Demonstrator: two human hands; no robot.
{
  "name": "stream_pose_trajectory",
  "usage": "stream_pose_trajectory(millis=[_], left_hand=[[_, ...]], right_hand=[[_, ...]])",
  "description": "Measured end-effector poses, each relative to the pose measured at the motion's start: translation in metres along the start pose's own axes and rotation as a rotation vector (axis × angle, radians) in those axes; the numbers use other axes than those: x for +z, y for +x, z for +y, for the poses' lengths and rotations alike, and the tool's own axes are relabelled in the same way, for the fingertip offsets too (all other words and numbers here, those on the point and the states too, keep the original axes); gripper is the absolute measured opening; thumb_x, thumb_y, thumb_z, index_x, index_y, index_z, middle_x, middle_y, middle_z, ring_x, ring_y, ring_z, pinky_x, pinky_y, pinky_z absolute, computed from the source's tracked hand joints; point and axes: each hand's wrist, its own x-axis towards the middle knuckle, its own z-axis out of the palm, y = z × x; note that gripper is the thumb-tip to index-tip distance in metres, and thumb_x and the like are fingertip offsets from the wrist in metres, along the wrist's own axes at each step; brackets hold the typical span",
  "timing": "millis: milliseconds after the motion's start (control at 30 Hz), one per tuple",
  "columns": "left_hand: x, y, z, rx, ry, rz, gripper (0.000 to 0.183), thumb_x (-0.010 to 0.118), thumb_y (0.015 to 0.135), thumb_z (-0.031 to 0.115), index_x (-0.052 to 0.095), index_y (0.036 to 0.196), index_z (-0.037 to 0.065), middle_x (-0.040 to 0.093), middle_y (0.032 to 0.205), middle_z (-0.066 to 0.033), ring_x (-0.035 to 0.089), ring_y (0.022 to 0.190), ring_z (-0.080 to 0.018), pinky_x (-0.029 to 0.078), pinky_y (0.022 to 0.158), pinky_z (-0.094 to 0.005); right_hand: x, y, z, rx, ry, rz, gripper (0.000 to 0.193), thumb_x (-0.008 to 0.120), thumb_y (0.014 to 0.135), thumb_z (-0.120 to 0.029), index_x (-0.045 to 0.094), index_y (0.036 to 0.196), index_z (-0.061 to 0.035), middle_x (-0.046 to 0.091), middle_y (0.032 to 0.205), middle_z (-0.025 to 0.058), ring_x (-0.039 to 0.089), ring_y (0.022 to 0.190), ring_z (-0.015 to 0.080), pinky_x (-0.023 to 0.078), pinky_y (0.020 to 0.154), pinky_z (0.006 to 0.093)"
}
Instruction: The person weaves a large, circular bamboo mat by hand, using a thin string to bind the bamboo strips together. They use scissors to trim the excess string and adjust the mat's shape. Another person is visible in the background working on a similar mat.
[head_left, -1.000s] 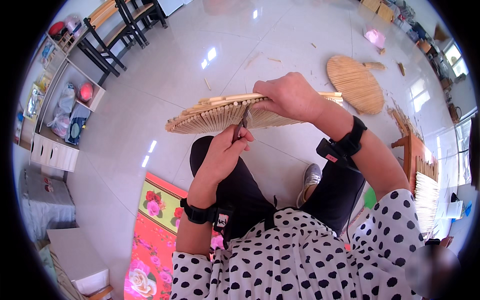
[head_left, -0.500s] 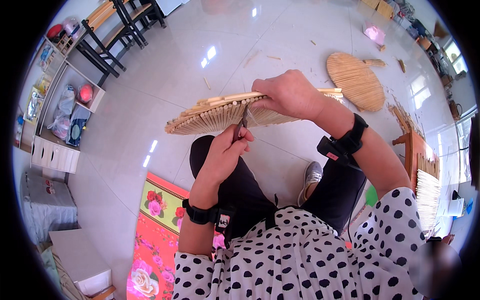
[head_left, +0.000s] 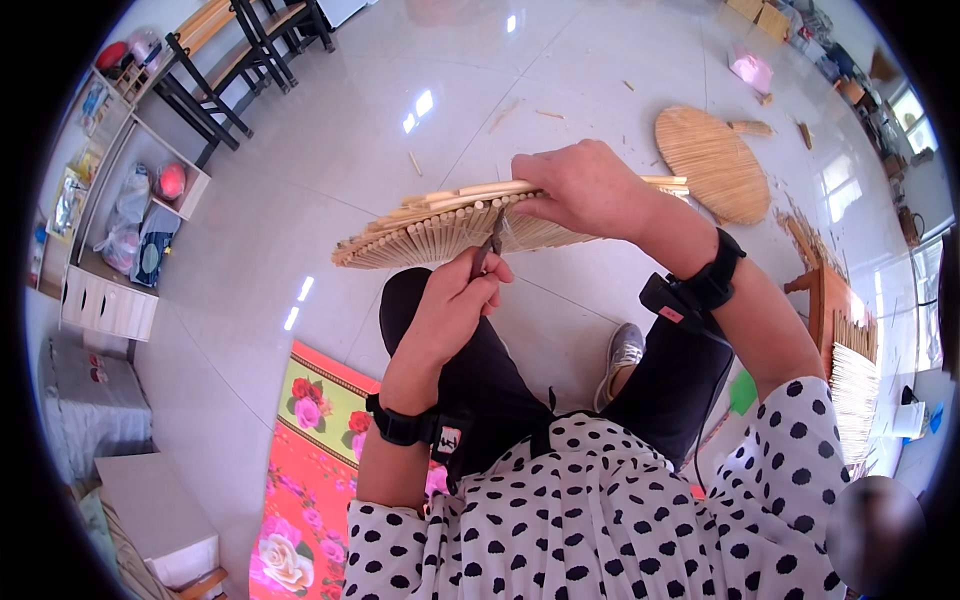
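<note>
A thick panel of pale reed-like stalks, packed side by side with their cut ends showing along its edge, is up in front of my knees. My right hand pinches that edge from above, thumb and fingers closed on the stalks. Below it, my left hand is closed around a slim dark metal tool. The tool's tip reaches up to the stalk ends beside my right thumb. Fine clear strands show near the tip. Whether the tool is a blade or pliers I cannot make out.
A round stalk mat lies on the tiled floor among loose bits of stalk. At right stands a wooden stool beside pale sticks. A red floral mat lies at my left, shelves beyond.
My right hand has shifted slightly right along the stalk edge. The left hand and tool have moved a little to the right too, and the tool still meets the stalk ends.
</note>
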Motion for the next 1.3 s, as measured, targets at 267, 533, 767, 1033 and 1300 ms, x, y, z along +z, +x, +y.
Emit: stream_pose_trajectory(millis=[267, 533, 767, 1033, 1300], left_hand=[[0.004, -0.003, -0.008, 0.073, 0.061, 0.011, 0.015, 0.046, 0.087, 0.007, 0.058, 0.092, -0.001, 0.053, 0.073, -0.0028, 0.048, 0.063, -0.0098, 0.042, 0.059, -0.0262], [0.018, 0.003, -0.018, 0.190, 0.129, 0.115, 0.016, 0.044, 0.092, 0.006, 0.059, 0.091, 0.000, 0.051, 0.068, -0.0012, 0.045, 0.059, -0.0090, 0.040, 0.055, -0.0251], [0.028, 0.006, -0.015, 0.133, 0.117, 0.161, 0.014, 0.047, 0.090, 0.005, 0.059, 0.092, -0.001, 0.056, 0.072, -0.0077, 0.051, 0.064, -0.0156, 0.043, 0.061, -0.0309], [0.032, 0.009, -0.022, 0.162, 0.103, 0.210, 0.014, 0.047, 0.091, 0.006, 0.060, 0.092, -0.001, 0.058, 0.073, -0.0095, 0.053, 0.066, -0.0182, 0.044, 0.064, -0.0319], [0.038, 0.010, -0.026, 0.159, 0.078, 0.197, 0.014, 0.046, 0.090, 0.005, 0.059, 0.092, -0.001, 0.056, 0.073, -0.0078, 0.051, 0.065, -0.0165, 0.044, 0.065, -0.0306]], right_hand=[[0.002, -0.001, -0.006, 0.040, 0.015, 0.022, 0.034, 0.066, 0.085, -0.039, 0.053, 0.084, -0.0079, 0.059, 0.064, 0.0106, 0.060, 0.064, 0.0342, 0.046, 0.057, 0.0436], [0.009, -0.002, -0.005, -0.004, -0.025, 0.108, 0.031, 0.066, 0.086, -0.040, 0.055, 0.082, -0.0107, 0.058, 0.061, 0.0077, 0.059, 0.059, 0.0312, 0.045, 0.053, 0.0400], [0.007, 0.000, 0.005, -0.037, 0.013, 0.119, 0.022, 0.072, 0.083, -0.032, 0.062, 0.083, -0.0118, 0.059, 0.062, 0.0071, 0.058, 0.058, 0.0296, 0.043, 0.051, 0.0368], [0.008, 0.007, 0.011, -0.014, 0.030, 0.082, 0.021, 0.072, 0.082, -0.032, 0.065, 0.084, -0.0129, 0.058, 0.061, 0.0080, 0.055, 0.058, 0.0306, 0.042, 0.051, 0.0369], [0.005, 0.011, 0.019, -0.039, 0.056, 0.082, 0.020, 0.072, 0.082, -0.032, 0.067, 0.085, -0.0132, 0.056, 0.060, 0.0090, 0.053, 0.057, 0.0303, 0.041, 0.052, 0.0369]])
